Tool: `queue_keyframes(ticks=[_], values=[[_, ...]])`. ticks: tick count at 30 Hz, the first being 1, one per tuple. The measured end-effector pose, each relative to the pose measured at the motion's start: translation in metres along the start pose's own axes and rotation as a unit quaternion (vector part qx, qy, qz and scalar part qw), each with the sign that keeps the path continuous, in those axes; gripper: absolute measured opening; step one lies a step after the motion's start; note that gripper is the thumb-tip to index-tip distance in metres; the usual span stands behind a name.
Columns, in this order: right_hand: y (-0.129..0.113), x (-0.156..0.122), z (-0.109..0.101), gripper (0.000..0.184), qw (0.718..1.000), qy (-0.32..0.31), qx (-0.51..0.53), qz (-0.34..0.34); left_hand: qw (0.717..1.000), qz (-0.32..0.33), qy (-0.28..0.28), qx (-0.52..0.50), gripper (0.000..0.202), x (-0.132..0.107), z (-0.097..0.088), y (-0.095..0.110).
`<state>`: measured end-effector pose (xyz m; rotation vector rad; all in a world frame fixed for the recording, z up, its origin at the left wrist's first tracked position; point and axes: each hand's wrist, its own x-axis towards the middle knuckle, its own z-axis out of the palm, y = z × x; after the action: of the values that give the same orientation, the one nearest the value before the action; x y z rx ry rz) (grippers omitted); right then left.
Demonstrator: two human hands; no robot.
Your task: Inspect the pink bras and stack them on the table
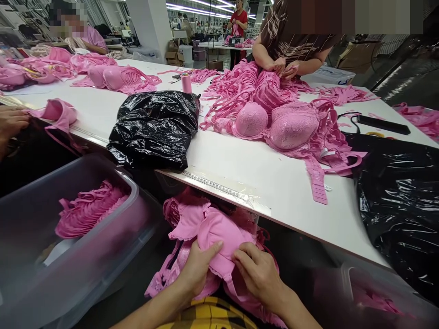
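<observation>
A stack of pink bras (209,228) rests on my lap below the white table's front edge. My left hand (197,269) grips the nearest cup from the left, fingers curled over the fabric. My right hand (257,269) presses and pinches the same bra from the right. Both hands are closed on the pink bra. On the table (240,169) above lies a row of pink lace bras (274,123) with loose straps trailing toward the front edge.
A clear plastic bin (103,246) at my left holds more pink bras. Black plastic bags (154,125) lie on the table, another black bag (401,201) at right. A person across the table handles bras (281,66). Another person's hand (12,123) is at far left.
</observation>
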<state>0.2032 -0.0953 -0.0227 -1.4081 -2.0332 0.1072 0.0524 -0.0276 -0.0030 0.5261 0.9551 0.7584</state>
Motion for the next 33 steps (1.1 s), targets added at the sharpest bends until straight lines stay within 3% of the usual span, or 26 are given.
queue_keyframes(ticks=[6, 8, 10, 12, 14, 16, 18, 24, 29, 33], values=[[-0.002, -0.015, 0.003, 0.021, 0.997, 0.064, 0.043, 0.003, 0.999, -0.003, 0.018, -0.035, 0.049, 0.006, -0.007, 0.000], [-0.004, -0.021, 0.004, 0.021, 0.991, 0.085, 0.086, 0.051, 1.000, 0.004, 0.016, -0.026, 0.055, 0.005, -0.007, 0.001], [-0.006, -0.025, 0.006, 0.014, 0.971, 0.118, 0.148, 0.149, 1.000, 0.011, 0.011, -0.019, 0.061, 0.003, -0.006, 0.002], [-0.008, -0.029, 0.009, 0.016, 0.915, 0.107, 0.252, 0.297, 1.000, 0.022, 0.007, -0.013, 0.065, 0.001, -0.005, 0.004], [-0.010, -0.031, 0.014, 0.033, 0.814, 0.038, 0.394, 0.426, 1.000, 0.024, 0.001, -0.005, 0.068, -0.003, -0.003, 0.003], [-0.011, -0.031, 0.020, 0.045, 0.717, -0.019, 0.502, 0.484, 1.000, 0.011, -0.017, -0.004, 0.070, -0.007, 0.000, 0.001], [-0.011, -0.027, 0.024, 0.050, 0.680, -0.041, 0.534, 0.500, 0.999, -0.006, -0.045, -0.010, 0.069, -0.011, 0.003, -0.001], [-0.013, -0.012, 0.020, 0.050, 0.721, -0.055, 0.485, 0.492, 0.991, -0.062, -0.116, 0.010, 0.045, -0.012, -0.001, -0.020], [-0.018, -0.005, 0.024, 0.046, 0.775, 0.007, 0.395, 0.493, 0.984, -0.134, -0.063, 0.097, 0.012, -0.013, -0.018, -0.042], [-0.017, -0.008, 0.026, 0.047, 0.791, 0.002, 0.386, 0.475, 0.981, -0.168, -0.071, 0.072, 0.015, -0.015, -0.019, -0.036]])
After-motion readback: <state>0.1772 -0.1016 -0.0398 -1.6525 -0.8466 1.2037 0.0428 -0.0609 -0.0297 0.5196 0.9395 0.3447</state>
